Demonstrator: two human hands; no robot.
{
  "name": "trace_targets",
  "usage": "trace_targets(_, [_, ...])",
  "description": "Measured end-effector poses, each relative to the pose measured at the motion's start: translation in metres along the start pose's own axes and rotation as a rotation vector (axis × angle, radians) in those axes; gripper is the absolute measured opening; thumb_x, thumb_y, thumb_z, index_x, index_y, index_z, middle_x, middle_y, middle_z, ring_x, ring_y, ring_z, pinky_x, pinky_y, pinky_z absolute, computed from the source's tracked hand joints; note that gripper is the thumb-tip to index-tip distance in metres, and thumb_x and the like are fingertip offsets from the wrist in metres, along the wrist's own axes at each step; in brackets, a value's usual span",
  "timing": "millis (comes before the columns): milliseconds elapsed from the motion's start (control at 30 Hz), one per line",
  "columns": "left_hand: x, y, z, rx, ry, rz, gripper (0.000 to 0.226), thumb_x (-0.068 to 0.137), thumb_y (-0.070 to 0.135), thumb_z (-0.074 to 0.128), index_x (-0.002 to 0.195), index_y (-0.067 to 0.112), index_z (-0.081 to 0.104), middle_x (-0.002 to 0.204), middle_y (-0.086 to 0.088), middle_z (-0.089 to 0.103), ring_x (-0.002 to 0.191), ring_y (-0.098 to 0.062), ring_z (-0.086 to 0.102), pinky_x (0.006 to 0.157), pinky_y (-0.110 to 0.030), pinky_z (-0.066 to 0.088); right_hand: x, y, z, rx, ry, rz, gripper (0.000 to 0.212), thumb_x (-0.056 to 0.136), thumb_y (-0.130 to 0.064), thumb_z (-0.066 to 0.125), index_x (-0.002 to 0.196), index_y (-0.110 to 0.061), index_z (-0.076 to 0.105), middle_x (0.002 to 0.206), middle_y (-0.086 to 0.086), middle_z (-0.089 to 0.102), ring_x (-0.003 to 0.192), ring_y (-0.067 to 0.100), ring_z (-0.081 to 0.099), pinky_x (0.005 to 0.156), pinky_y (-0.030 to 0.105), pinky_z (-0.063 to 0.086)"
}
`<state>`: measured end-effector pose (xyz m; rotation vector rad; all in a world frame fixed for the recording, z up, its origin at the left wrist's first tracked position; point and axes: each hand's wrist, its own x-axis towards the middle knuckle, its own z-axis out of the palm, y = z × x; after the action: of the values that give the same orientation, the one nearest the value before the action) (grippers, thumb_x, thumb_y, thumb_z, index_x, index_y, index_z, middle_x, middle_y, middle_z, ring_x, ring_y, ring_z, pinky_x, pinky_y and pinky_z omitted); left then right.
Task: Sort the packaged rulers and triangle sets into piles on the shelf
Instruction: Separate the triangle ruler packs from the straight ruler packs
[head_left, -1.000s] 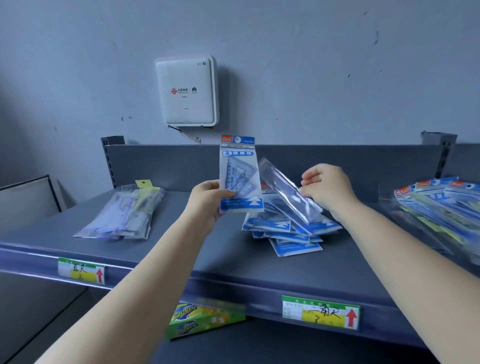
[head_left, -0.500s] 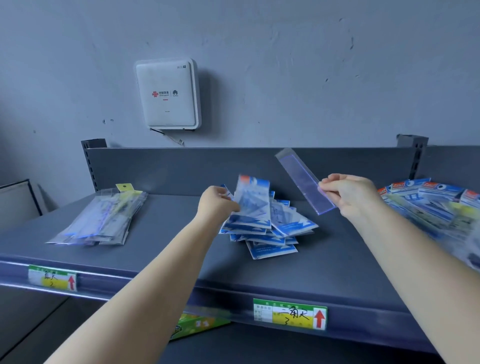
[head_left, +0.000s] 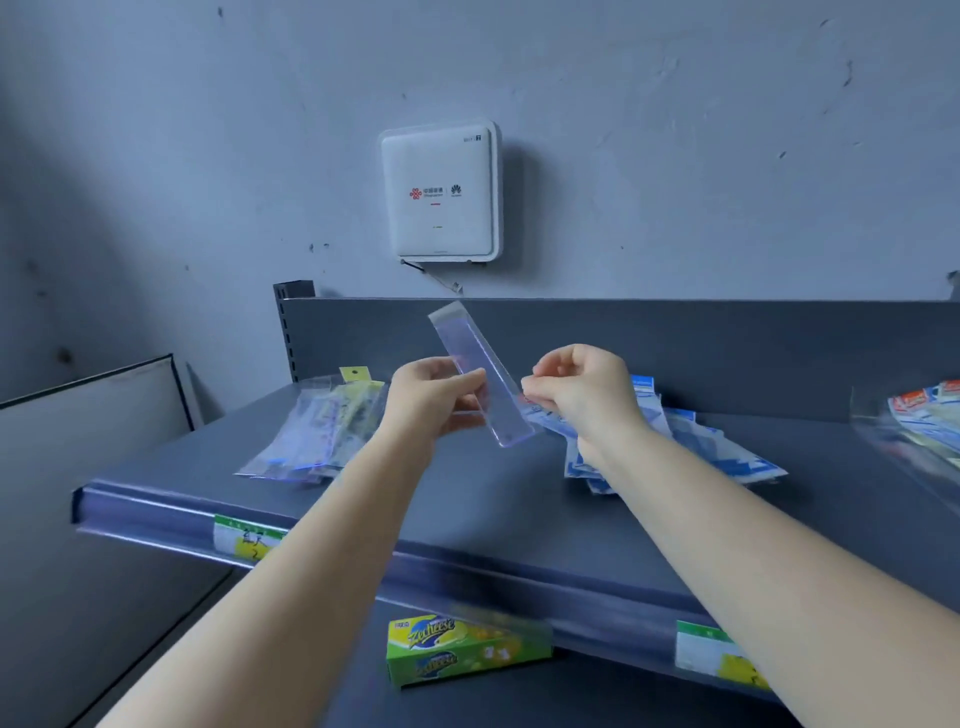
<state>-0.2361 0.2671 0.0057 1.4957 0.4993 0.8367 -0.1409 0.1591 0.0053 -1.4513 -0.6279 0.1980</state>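
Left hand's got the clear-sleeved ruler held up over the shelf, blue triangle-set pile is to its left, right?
Not quite. The head view shows the left hand holding the clear-sleeved ruler above the shelf, but the blue triangle-set pile lies to its right, behind the right forearm. The pile on the left is clear ruler sleeves.

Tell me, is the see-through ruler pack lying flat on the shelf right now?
No, the ruler pack is up in the air above the shelf, tilted, with the left hand holding it near its lower end.
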Motion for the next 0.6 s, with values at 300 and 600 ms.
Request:
trace_targets(300, [0.048, -0.016, -0.148, 0.753, 0.247, 0.098, 0.02, 0.087, 0.008, 0.061, 0.103, 0.019, 0.059, 0.085, -0.015, 0.065, 0.065, -0.017, 0.059, 0.062, -0.025, 0.04, -0.002, 0.01, 0.068, -0.378, -0.317, -0.122, 0.025, 0.08, 0.0, 0.061, 0.067, -0.022, 0.058, 0.072, -0.006, 0.059, 0.071, 0.017, 0.055, 0.07, 0.035, 0.053])
trace_targets(600, [0.047, -0.02, -0.091, 1.163, 0.12, 0.31, 0.036, 0.092, 0.017, 0.048, 0.128, 0.017, 0.05, 0.124, -0.006, 0.054, 0.112, -0.027, 0.052, 0.086, -0.034, 0.042, -0.004, 0.0, 0.04, -1.231, -0.25, -0.454, 0.016, 0.087, -0.011, 0.046, 0.097, -0.019, 0.056, 0.105, -0.003, 0.059, 0.091, 0.024, 0.054, 0.068, 0.029, 0.038])
